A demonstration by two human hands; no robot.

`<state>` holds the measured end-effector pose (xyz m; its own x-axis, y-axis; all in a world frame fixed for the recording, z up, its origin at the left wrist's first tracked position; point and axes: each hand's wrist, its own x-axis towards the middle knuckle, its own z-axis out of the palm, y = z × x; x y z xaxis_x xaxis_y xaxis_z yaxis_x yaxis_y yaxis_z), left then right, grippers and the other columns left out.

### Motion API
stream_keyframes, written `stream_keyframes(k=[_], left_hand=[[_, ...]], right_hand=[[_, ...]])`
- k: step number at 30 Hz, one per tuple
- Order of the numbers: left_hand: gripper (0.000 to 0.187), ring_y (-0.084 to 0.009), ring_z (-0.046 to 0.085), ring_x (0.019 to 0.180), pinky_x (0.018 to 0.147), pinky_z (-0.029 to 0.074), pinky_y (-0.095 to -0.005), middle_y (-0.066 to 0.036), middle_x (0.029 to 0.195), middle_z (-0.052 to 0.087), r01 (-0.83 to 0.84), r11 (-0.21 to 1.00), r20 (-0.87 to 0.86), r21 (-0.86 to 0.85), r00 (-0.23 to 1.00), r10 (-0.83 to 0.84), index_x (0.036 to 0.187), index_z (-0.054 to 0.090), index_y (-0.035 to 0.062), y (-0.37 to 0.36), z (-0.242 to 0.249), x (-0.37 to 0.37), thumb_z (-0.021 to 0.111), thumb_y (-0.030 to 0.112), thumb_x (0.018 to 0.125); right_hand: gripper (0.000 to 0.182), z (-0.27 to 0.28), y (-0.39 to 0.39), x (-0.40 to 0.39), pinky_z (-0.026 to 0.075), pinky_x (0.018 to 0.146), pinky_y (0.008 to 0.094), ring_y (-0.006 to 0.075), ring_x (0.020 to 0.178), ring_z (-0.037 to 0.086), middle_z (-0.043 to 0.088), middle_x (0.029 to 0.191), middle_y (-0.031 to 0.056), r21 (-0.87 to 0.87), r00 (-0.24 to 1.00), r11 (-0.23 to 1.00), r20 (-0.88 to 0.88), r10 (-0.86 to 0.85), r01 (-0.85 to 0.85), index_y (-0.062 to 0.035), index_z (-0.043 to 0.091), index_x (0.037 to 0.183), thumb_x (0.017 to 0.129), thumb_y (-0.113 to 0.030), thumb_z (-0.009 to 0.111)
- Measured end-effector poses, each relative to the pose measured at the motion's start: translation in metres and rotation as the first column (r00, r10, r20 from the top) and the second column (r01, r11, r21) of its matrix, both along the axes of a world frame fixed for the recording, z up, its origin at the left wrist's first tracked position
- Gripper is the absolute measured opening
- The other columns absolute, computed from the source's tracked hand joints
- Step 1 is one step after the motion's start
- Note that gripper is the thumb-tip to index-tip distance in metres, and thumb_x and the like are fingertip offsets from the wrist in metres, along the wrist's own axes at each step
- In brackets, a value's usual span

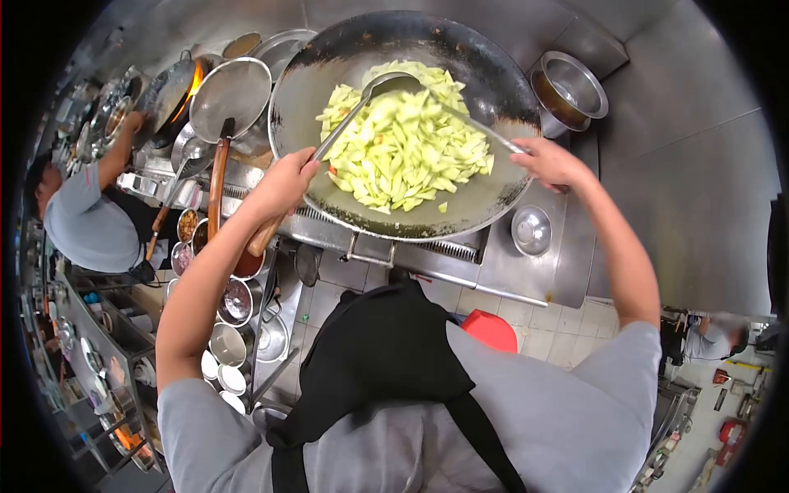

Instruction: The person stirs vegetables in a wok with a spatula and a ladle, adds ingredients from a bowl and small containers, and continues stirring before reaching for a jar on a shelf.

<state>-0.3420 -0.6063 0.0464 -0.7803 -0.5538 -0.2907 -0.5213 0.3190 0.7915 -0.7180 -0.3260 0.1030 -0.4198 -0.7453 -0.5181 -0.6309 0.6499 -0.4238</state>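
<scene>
A: Quick one from my remote feed: hands?

B: Left hand (288, 182) is wrapped round the handle of the ladle (393, 82), wooden end poking out below the fist. Right hand (549, 162) is closed on the shaft of a second utensil (485, 131), near the wok's right rim. Hands well apart, neither one open.

A: Second tool's working end?

B: Can't tell, lost in the vegetables.

A: And those?

B: Pale green slices (411, 164), heaped mid-wok (493, 62), a few orange bits among them. Ladle bowl sits at the upper part of the heap.

A: Step in hand looks like tossing. How would I do it well?

B: My call: work both tools from opposite sides, get under the heap and fold inward, since slices at the bottom likely cook faster. Short strokes; a wide sweep could push pieces over the rim. I'd also mind the left elbow near the strainer (234, 86), its handle pointing down beside that forearm.
</scene>
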Motion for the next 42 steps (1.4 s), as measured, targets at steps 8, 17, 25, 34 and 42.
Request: stream_keyframes(k=[8,17,25,34,42], left_hand=[[0.045,-0.0221,0.060,0.047,0.049,0.049,-0.0383,-0.015,0.070,0.063,-0.110,0.994,0.081,-0.008,0.991,0.110,0.143,0.049,-0.0008,0.018,-0.023,0.081,0.050,0.025,0.105],[0.044,-0.0252,0.060,0.045,0.047,0.051,-0.0401,-0.018,0.068,0.063,-0.072,0.997,-0.073,0.004,0.995,0.072,0.136,0.050,-0.0074,0.003,-0.088,0.048,0.047,0.023,0.105],[0.046,-0.0492,0.064,0.107,0.096,0.050,-0.0492,-0.035,0.114,0.066,-0.176,0.939,-0.065,-0.295,0.984,0.165,0.136,0.054,-0.0085,-0.045,-0.073,0.034,0.046,0.024,0.105],[0.024,-0.0383,0.069,0.065,0.064,0.057,-0.0482,-0.026,0.083,0.069,0.486,0.585,0.285,-0.649,0.868,-0.406,0.080,0.065,-0.0057,-0.132,-0.129,-0.120,0.054,0.013,0.089],[0.033,-0.0151,0.053,0.046,0.044,0.045,-0.0333,-0.012,0.071,0.062,-0.093,0.993,0.070,0.066,0.994,0.088,0.110,0.061,-0.0041,-0.023,-0.002,-0.048,0.048,0.026,0.104]], right_hand=[[0.043,0.131,0.068,0.147,0.053,0.079,0.0525,0.0435,0.087,0.067,0.069,0.090,0.0251,0.467,0.814,0.872,-0.444,0.374,-0.146,-0.0148,0.052,0.140,0.098,-0.018,0.059],[0.028,-0.118,-0.031,0.144,0.057,0.079,0.0523,0.0417,0.094,0.071,0.072,0.095,0.0253,0.108,0.761,0.973,-0.606,0.229,-0.206,0.0057,0.055,0.118,0.096,-0.012,0.050],[0.032,0.045,0.096,0.066,0.046,0.048,0.0357,0.0182,0.053,0.055,0.060,0.079,0.0090,0.120,0.987,0.979,-0.031,-0.159,0.162,-0.0057,0.056,0.127,0.102,-0.026,0.056],[0.041,-0.105,0.003,-0.056,0.032,0.034,0.0272,0.0097,0.037,0.038,0.035,0.048,-0.0051,0.100,0.652,0.886,0.640,-0.405,0.453,0.0003,0.053,0.135,0.110,-0.028,0.039],[0.044,-0.082,-0.064,-0.009,0.035,0.033,0.0250,0.0050,0.041,0.038,0.042,0.062,-0.0058,0.003,0.772,0.971,0.606,-0.191,0.238,-0.0090,0.047,0.145,0.108,-0.034,0.049]])
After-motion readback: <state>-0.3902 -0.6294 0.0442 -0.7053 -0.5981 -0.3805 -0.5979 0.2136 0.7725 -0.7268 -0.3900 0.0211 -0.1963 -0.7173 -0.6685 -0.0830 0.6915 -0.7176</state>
